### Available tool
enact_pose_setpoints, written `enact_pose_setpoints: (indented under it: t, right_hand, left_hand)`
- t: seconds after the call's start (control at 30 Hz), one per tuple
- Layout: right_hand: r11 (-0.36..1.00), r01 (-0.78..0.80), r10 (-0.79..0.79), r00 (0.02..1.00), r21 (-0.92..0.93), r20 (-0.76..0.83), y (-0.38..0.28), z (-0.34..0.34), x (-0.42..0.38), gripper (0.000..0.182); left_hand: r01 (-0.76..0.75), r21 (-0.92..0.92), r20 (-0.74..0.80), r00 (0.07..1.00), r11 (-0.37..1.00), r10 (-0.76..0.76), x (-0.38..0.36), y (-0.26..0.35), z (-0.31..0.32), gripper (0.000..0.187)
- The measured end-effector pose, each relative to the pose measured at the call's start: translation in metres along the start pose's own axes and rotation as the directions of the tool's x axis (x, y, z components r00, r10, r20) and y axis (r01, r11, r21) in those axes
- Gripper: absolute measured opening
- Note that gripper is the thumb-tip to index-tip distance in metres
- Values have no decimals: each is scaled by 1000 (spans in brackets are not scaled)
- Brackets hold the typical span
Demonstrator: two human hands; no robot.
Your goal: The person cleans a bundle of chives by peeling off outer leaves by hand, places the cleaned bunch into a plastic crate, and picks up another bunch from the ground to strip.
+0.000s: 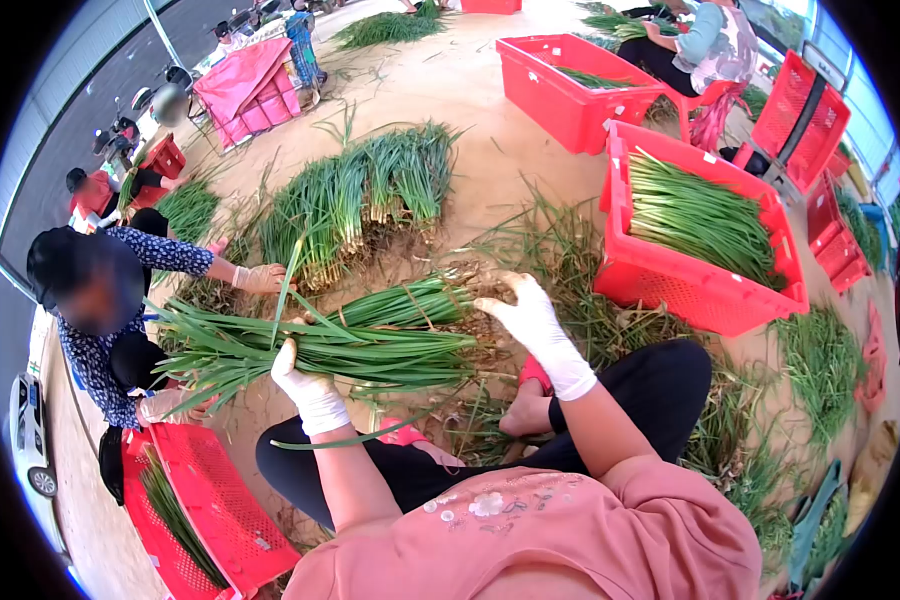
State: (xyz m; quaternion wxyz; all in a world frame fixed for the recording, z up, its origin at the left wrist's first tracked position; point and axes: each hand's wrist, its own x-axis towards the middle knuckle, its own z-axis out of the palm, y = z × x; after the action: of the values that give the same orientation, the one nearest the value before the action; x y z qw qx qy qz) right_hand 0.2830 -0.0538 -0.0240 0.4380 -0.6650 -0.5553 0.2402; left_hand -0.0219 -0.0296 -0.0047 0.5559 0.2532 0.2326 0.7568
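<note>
Your left hand (310, 392) is clenched around the scallion bundle (370, 340) at frame centre — right hand (530, 320) lies open on its root end at 3 o'clock. Looks like mid-trimming; next you'd need that steady grip while stripping roots.

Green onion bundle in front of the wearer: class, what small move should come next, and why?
Probably bring the right hand onto the root end of the green onion bundle. The left hand grips its middle, while the right hand rests open at the ragged roots, holding nothing.
</note>
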Motion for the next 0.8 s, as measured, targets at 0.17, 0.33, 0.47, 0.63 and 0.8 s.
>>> enact_pose_setpoints:
  t: [0.17, 0.33, 0.47, 0.63, 0.8]
  right_hand:
    - [740, -219, 214, 973, 636, 85, 19, 34, 3, 30]
    - [-443, -154, -24, 987, 883, 160, 61, -29, 15, 17]
    - [-419, 194, -1, 977, 887, -214, 104, -104, 24, 19]
    - [-86, 266, 386, 897, 960, -214, 121, -113, 24, 17]
    - [-340, 569, 459, 795, 749, -397, 165, -141, 23, 7]
  left_hand:
    - [77, -65, 2, 997, 995, -77, -6, -6, 9, 30]
    - [51, -77, 2, 999, 996, -51, 2, -8, -9, 31]
    - [56, -76, -7, 998, 996, -57, -3, -7, -5, 30]
    - [-29, -94, 99, 994, 995, 38, 6, -10, -13, 33]
    - [-49, -23, 18, 999, 999, 49, 0, 3, 1, 33]
